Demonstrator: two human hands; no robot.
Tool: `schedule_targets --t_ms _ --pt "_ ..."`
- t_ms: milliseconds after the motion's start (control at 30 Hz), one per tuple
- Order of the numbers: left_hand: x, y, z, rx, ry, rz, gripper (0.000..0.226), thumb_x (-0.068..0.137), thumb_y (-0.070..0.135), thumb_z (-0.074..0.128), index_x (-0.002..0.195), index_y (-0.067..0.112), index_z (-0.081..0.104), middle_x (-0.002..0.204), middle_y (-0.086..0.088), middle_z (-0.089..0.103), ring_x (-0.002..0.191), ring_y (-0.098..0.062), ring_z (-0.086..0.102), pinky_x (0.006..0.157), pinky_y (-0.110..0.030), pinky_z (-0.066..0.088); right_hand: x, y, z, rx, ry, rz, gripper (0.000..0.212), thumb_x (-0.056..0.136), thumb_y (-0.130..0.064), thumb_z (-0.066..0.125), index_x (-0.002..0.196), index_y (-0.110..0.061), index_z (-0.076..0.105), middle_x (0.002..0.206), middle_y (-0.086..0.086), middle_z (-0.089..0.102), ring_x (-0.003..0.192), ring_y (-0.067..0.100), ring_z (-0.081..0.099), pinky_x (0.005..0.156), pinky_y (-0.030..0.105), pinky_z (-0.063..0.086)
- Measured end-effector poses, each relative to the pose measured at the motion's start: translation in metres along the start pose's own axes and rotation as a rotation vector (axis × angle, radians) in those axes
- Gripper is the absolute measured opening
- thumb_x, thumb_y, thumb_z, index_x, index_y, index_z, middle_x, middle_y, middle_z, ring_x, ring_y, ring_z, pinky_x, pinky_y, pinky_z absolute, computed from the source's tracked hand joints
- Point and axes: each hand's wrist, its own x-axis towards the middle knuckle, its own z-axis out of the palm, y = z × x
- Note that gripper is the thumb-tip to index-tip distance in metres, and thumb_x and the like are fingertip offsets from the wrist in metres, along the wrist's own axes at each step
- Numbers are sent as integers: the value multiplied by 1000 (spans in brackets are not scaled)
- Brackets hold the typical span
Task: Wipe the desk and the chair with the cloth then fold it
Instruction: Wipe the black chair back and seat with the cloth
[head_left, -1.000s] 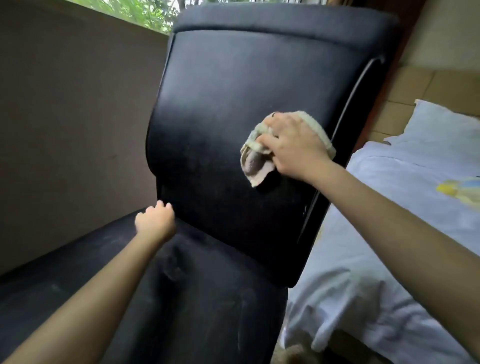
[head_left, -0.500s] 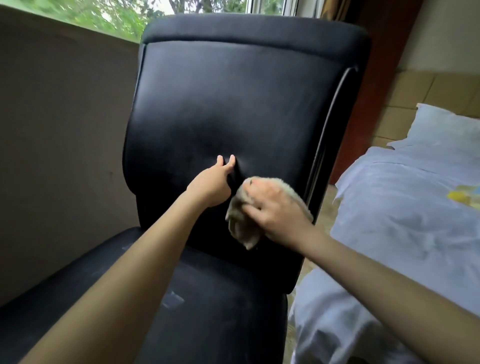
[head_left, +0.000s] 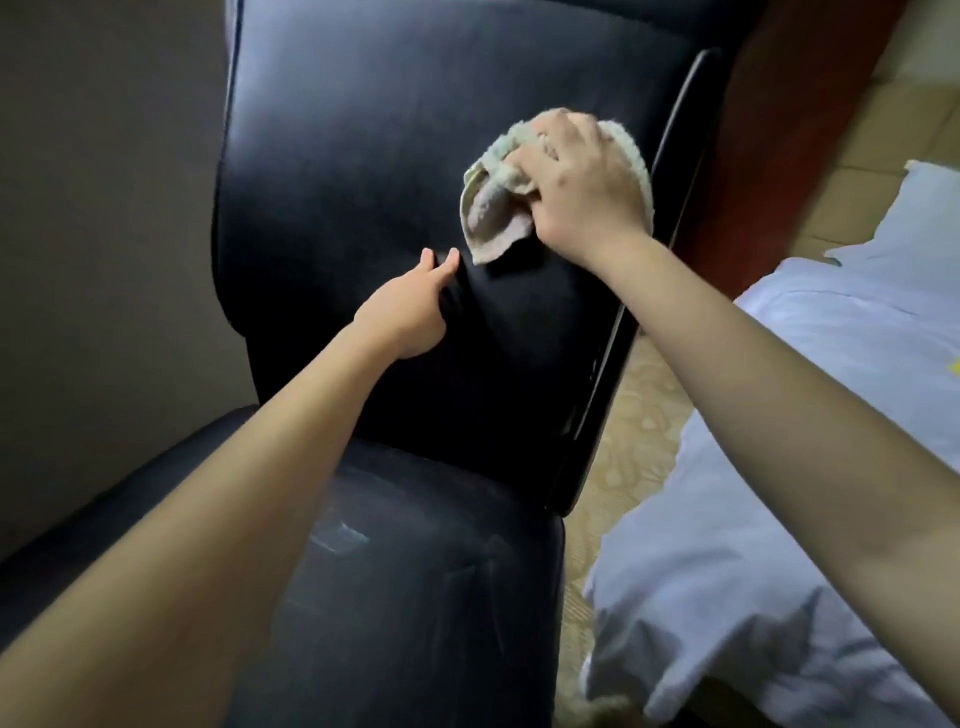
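A black leather chair (head_left: 363, 156) fills the middle of the view, its backrest upright and its seat (head_left: 415, 597) below, streaked with pale smears. My right hand (head_left: 587, 192) grips a bunched pale cloth (head_left: 493, 208) and presses it against the right side of the backrest. My left hand (head_left: 410, 306) rests flat against the backrest just below and left of the cloth, fingers straight and pointing up. The desk is out of view.
A bed with white sheets (head_left: 805, 467) and a pillow (head_left: 930, 208) stands close on the right, with a strip of patterned floor (head_left: 628, 441) between it and the chair. A plain wall (head_left: 104, 234) lies left of the chair.
My right hand has carried the cloth up the backrest from its lower part. My left hand stays pressed on the backrest, after rising from the seat a second ago.
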Motion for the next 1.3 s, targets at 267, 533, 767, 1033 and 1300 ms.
schedule_targets --t_ms 267,533,767,1033,1300 --pt "3 -11 -4 66 -62 -30 69 87 7 41 150 26 18 159 0 -1 130 -33 41 99 -46 42 -61 -49 43 -97 -161 -264 42 74 -19 34 89 -18 73 108 13 66 102 34 58 95 42 40" --pt "-14 -18 -6 73 -10 -29 75 85 1 38 151 26 11 159 2 3 135 -30 35 100 -45 42 -75 -57 57 -36 -204 -263 44 74 -16 33 92 -19 73 112 11 66 106 34 61 91 46 50" --pt "-35 -51 -9 211 -155 -124 83 83 2 40 151 25 -1 159 2 -9 142 -28 18 105 -47 35 -33 -26 42 72 19 -301 41 78 -16 32 92 -17 71 105 12 66 103 31 53 89 41 41" --pt "4 -38 -57 181 -71 -104 82 81 3 38 151 31 6 159 4 0 141 -28 21 107 -46 35 114 34 -12 141 37 318 39 95 -28 42 130 -12 48 135 16 42 126 34 34 104 41 28" --pt "-15 -55 -20 277 2 -32 77 82 9 46 150 27 15 159 6 -4 140 -24 21 103 -44 38 36 -94 69 160 -46 -95 47 77 -31 38 105 -13 71 119 17 62 112 38 56 102 40 35"
